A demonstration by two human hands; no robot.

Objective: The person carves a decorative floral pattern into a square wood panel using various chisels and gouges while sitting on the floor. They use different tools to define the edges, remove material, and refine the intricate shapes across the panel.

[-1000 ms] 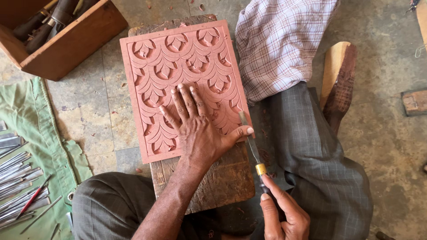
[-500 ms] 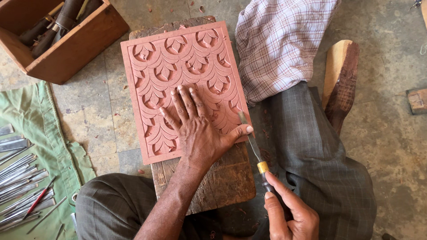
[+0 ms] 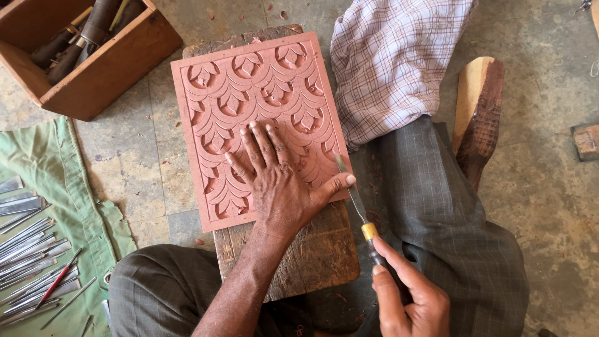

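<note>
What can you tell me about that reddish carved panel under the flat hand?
The carved panel is a flat, roughly rectangular slab of reddish-brown wood, as it looks, with a raised border around rows of overlapping scale-like arches, each holding a leaf or flower shape. It lies slightly turned on a darker worn wooden board on the floor. The left hand presses flat on its lower part, fingers spread. The metal blade of a chisel, held by the right hand, meets its lower right edge by the thumb.

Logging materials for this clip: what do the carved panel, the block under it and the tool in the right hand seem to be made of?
Carved panel: probably wood, matte reddish-pink, freshly cut, with matching chips lying around it. Block beneath: dark brown wood, rough, worn and scarred. Chisel: grey bare metal blade, a yellow brass-like collar, dark handle mostly hidden in the right hand. The left hand lies flat on the panel.
</note>
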